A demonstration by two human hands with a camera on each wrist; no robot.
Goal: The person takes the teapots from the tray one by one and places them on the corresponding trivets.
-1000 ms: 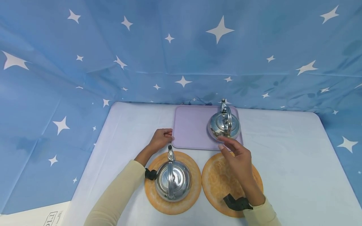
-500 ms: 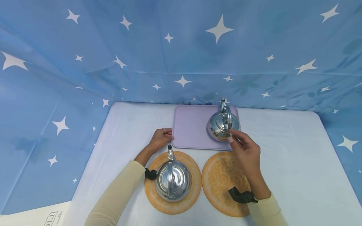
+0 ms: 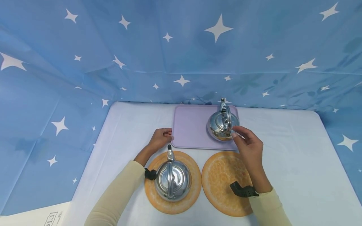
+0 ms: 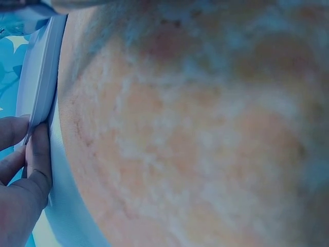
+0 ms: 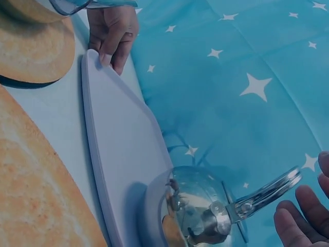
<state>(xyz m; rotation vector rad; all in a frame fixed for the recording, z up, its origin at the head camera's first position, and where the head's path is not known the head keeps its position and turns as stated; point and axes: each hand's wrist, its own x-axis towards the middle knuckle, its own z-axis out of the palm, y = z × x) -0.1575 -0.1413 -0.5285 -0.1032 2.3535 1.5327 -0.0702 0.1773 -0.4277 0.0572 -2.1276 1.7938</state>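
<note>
A lilac tray (image 3: 192, 125) lies at the back of the table, and my left hand (image 3: 161, 139) pinches its left edge near the front corner. In the left wrist view my thumb and fingers (image 4: 38, 149) close on the tray's rim. On the tray's right side stands a shiny metal kettle (image 3: 219, 124), handle upright and spout to the back. My right hand (image 3: 250, 147) is beside this kettle's handle; in the right wrist view its loosely bent fingers (image 5: 290, 226) are apart from the handle. A second metal kettle (image 3: 181, 180) stands in front of my left hand.
Two round bread-patterned mats lie side by side at the front; the left mat (image 3: 189, 204) bears the second kettle, and my right forearm passes over the right mat (image 3: 220, 185). A blue star-printed cloth (image 3: 181, 47) hangs behind the white table (image 3: 294, 157).
My right hand has moved from the front of the tray's kettle to the right, beside its handle. The left hand stays on the tray's edge, and both kettles stay put.
</note>
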